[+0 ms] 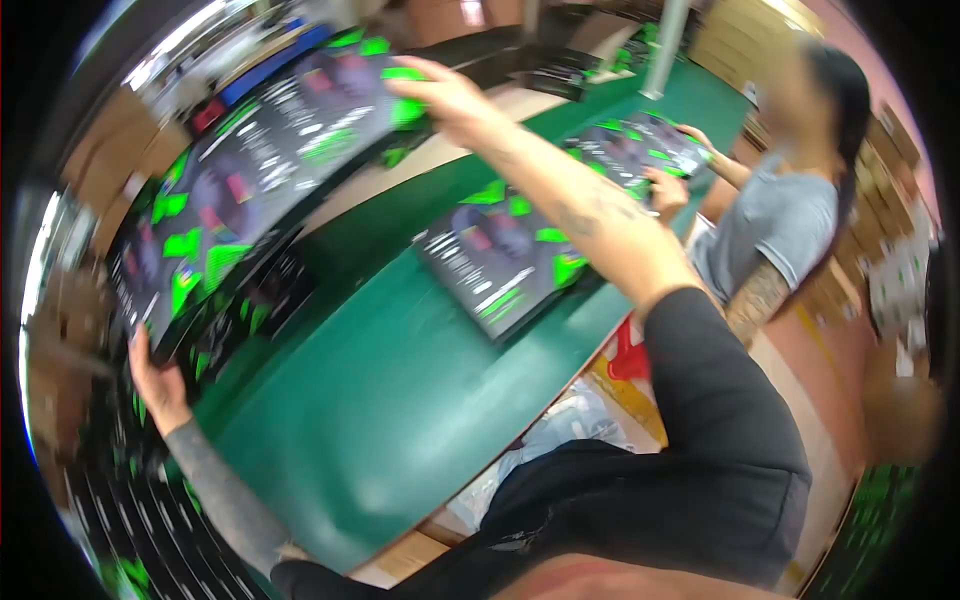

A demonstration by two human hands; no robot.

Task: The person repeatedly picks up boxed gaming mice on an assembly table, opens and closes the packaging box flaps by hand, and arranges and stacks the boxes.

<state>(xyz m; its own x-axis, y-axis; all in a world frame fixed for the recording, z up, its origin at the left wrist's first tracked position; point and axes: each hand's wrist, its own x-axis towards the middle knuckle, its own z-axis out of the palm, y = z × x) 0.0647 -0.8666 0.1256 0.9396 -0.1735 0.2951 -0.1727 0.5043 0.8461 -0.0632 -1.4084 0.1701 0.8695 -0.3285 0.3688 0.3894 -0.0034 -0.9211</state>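
Note:
A row of black printed product boxes (230,180) with green patches spans the space between my hands, tilted above the green table (370,400). My left hand (160,385) grips the near lower end of the row, fingers partly behind it. At the far upper end, my right hand (445,100) presses with its fingers over the edge. Blur hides the exact number of boxes in the row. Another such box (505,255) lies on the table below my right forearm.
Across the table's right end, a co-worker (780,210) in a grey shirt holds a similar box (640,150). Dark boxes stand stacked at the lower left (140,520). Brown cartons (125,160) sit at the left, and a pale post (668,50) rises behind the table.

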